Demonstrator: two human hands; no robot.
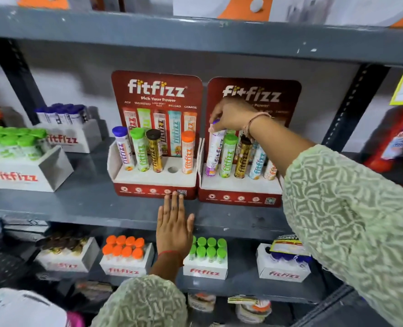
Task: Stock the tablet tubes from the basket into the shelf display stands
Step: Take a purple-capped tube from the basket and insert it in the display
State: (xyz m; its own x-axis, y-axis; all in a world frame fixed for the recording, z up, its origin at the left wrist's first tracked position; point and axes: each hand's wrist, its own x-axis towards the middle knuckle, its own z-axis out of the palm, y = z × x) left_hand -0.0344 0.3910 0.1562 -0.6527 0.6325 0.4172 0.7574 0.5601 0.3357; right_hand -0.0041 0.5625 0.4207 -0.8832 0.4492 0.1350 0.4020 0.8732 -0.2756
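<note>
Two red display stands sit side by side on the grey shelf (89, 204). The left stand (155, 185) holds purple-, green-, black- and orange-capped tubes, with one empty hole (172, 169) between the black and orange ones. The right stand (240, 192) holds several tubes. My right hand (231, 114) grips the purple cap of a white tube (216, 152) standing in the right stand's leftmost hole. My left hand (174, 227) lies flat on the shelf edge, fingers spread, fingertips touching the left stand's front. No basket is in view.
White boxes of green-capped (18, 161) and purple-capped tubes (70, 131) stand at the shelf's left. The shelf below carries boxes of orange (125, 258), green (206, 258), dark and purple-capped tubes. A red bottle (394, 138) stands at the right. Black uprights frame the bay.
</note>
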